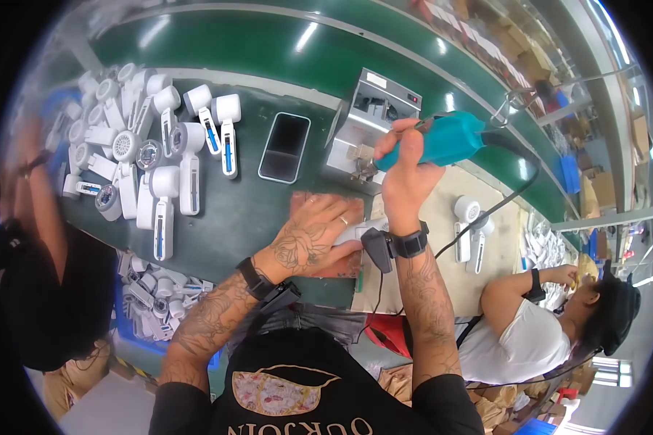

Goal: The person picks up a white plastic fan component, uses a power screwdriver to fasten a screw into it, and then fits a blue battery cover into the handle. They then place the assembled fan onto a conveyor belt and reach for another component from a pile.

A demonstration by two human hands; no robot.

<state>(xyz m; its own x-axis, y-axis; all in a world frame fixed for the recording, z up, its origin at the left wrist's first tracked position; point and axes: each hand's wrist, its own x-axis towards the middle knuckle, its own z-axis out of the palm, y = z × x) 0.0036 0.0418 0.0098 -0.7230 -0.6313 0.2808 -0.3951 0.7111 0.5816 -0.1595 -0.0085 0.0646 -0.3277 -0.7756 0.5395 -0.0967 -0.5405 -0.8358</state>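
My right hand point(408, 170) is wrapped round a teal electric screwdriver point(450, 139), raised right of the middle. The driver's front end points left and down to the front of a grey box-shaped screw feeder point(376, 116); I cannot tell whether its tip touches. My left hand point(313, 230) rests over a reddish-brown mat point(345, 267), with thumb and fingers around a white plastic piece point(350, 233). Most of that piece is hidden under the hand. It looks like the white handheld fans point(164, 210) lying on the bench to the left.
A dark phone point(286, 147) lies between the fans and the feeder. A blue crate point(129, 328) of white parts stands below the bench at left. More fans point(467, 209) lie on a beige board. The driver's cable point(511, 194) hangs at right. Co-workers sit on both sides.
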